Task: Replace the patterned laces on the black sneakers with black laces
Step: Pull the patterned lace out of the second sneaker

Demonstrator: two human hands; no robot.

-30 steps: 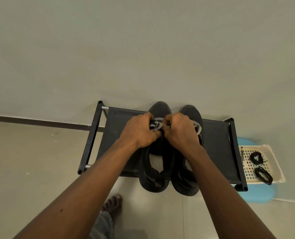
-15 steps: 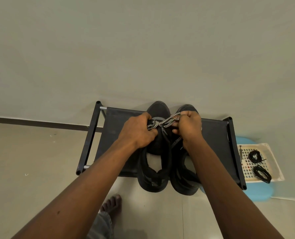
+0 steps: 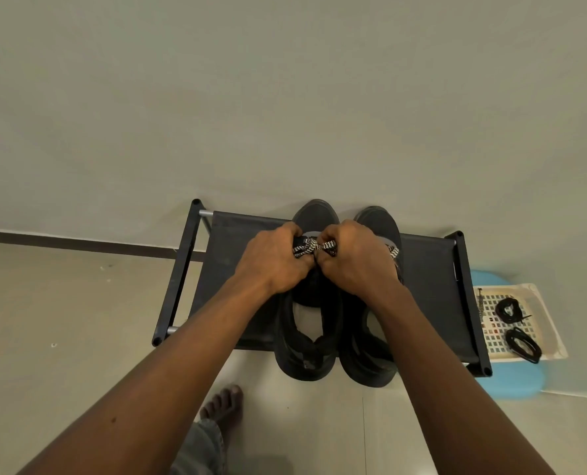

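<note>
Right hand (image 3: 353, 260) back beside left hand (image 3: 273, 262) after its sideways pull | fingers of both clamped on patterned lace (image 3: 314, 248) | lace lies crosswise between them, over left sneaker (image 3: 316, 214) on shelf (image 3: 237, 245) | black laces (image 3: 509, 308) well right, nearer right hand.

Two hands, two arms, one foot.
- The left hand (image 3: 273, 260): knuckles up, fingers curled, pinching the patterned lace (image 3: 311, 249).
- The right hand (image 3: 355, 258): same pose, fingers curled on the lace, fingertips close against the left hand's.
- Both forearms (image 3: 168, 382): bare, stretched forward, converging from the lower corners.
- One bare foot (image 3: 224, 404): toes forward, below the left forearm.
</note>
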